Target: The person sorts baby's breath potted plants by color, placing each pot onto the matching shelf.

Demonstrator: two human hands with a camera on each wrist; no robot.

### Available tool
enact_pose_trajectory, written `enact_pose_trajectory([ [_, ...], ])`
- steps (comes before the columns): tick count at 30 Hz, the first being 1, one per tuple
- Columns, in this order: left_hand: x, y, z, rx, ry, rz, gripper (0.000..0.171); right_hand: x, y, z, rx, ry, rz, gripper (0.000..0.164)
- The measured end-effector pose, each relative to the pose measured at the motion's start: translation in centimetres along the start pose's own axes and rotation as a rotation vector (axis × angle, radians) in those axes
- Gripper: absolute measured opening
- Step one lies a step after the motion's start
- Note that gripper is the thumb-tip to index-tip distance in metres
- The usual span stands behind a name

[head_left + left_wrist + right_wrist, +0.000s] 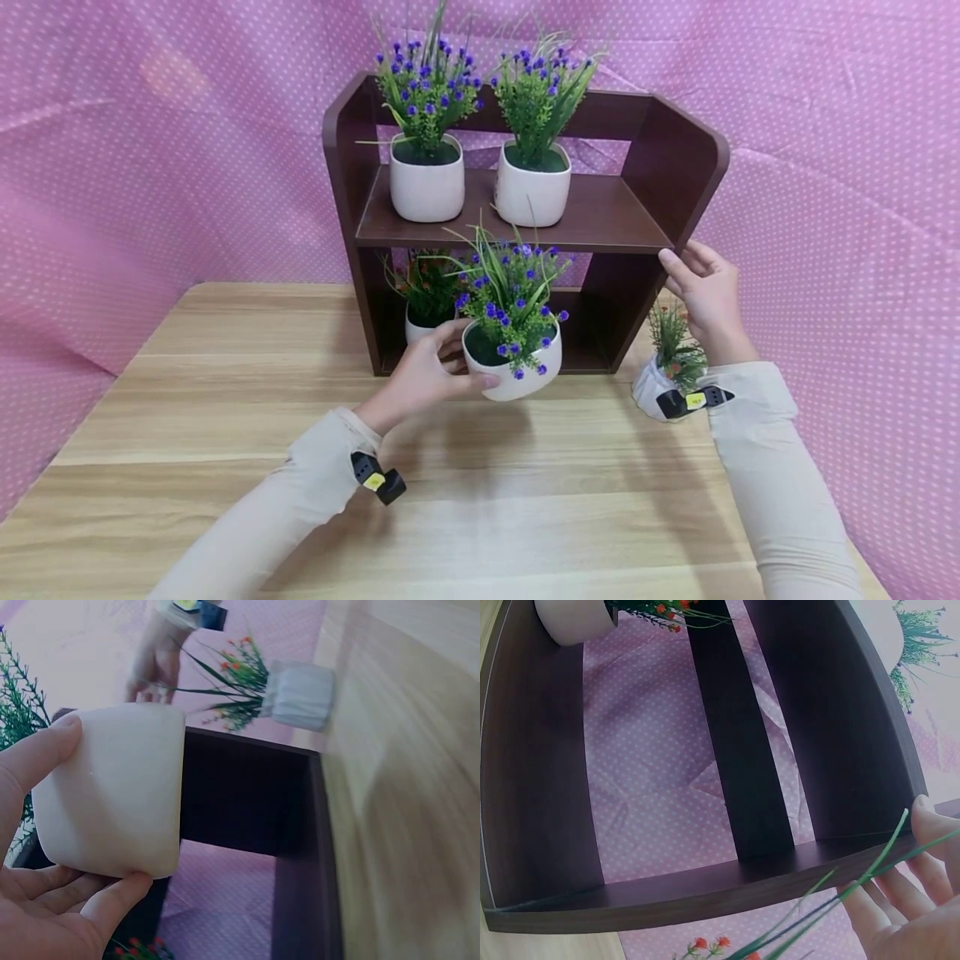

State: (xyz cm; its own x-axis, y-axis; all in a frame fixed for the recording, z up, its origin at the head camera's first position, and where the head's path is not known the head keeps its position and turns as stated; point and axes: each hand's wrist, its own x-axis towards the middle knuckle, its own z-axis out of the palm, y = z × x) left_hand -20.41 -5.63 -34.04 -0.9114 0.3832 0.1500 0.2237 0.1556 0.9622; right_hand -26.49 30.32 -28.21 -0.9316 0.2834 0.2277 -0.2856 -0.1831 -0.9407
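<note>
- Held pot [523, 383]: plain white
- Its plant [514, 293]: green with violet-blue flowers [491, 311]
- Shelf unit [600, 218]: dark brown
- Bench [480, 525]: pale tan with streaky wood grain
- Cloth [225, 183]: pink with white dots
- Sleeves [768, 475]: cream
- Wrist cameras [392, 487]: black with yellow patches [697, 399]

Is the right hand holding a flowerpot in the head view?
No, the right hand grips the brown shelf by its side edge.

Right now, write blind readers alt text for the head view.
The left hand holds a purple-flowered pot before a brown shelf; the right hand grips the shelf. Two similar pots stand on the top tier, a red-flowered one below, another beside the shelf.
</note>
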Motion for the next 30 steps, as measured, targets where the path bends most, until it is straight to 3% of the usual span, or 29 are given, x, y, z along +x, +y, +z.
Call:
enact_pose_trajectory([
  [8,1.3,2.5,0.4,0.020,-0.003,0.069,0.078,0.0,-0.5,0.3,-0.076,0.017,0.010,0.052],
  [13,2.0,4.4,1.0,0.044,0.013,0.097,0.077,-0.2,-0.8,0.2,-0.020,0.035,0.026,0.053],
  [17,2.6,5.9,1.4,0.077,0.039,0.147,0.079,-0.4,-0.9,0.1,0.013,0.028,0.031,0.044],
  [22,3.2,7.4,2.0,0.126,0.098,0.210,0.080,-0.4,-0.7,0.0,0.013,0.024,0.025,0.032],
  [30,4.5,9.6,3.7,0.110,0.214,0.351,0.075,-0.4,-0.7,0.0,0.009,0.021,0.028,0.035],
])
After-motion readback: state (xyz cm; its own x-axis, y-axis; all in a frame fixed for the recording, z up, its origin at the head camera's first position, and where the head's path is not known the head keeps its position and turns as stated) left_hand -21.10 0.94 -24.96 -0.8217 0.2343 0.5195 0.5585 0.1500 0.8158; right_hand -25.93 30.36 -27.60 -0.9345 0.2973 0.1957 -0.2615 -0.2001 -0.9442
